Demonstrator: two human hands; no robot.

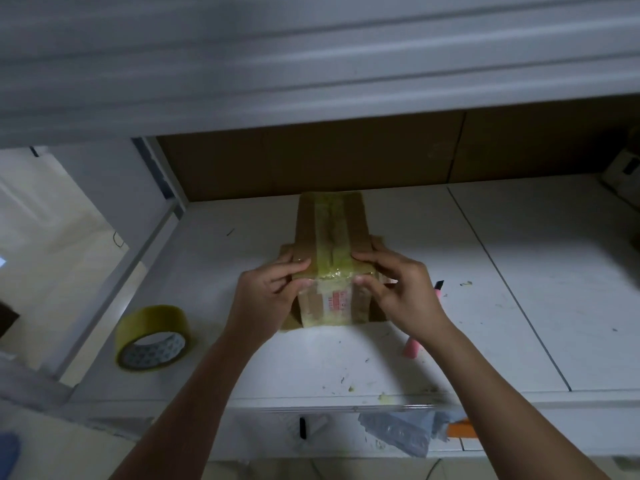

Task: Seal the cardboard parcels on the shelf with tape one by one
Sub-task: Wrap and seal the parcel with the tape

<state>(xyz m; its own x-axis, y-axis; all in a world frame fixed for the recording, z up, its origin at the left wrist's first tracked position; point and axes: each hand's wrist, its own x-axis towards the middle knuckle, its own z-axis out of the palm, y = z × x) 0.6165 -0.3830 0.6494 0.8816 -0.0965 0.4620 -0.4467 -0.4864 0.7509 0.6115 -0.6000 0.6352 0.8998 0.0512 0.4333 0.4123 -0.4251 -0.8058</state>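
A small cardboard parcel (330,223) stands on the white shelf (450,306), with a yellowish strip of tape along its top seam and down its near face. A flatter cardboard piece (287,322) shows under it. My left hand (270,292) grips the parcel's near left corner, fingers on top, thumb on the front face. My right hand (398,289) grips the near right corner the same way. A roll of yellow tape (152,337) lies on the shelf to the left of my left forearm.
A pink cutter (414,348) lies on the shelf right of the parcel, partly behind my right wrist. A brown cardboard back wall (311,161) closes the shelf. Crumpled plastic (398,434) and an orange object (460,429) lie below the shelf's front edge.
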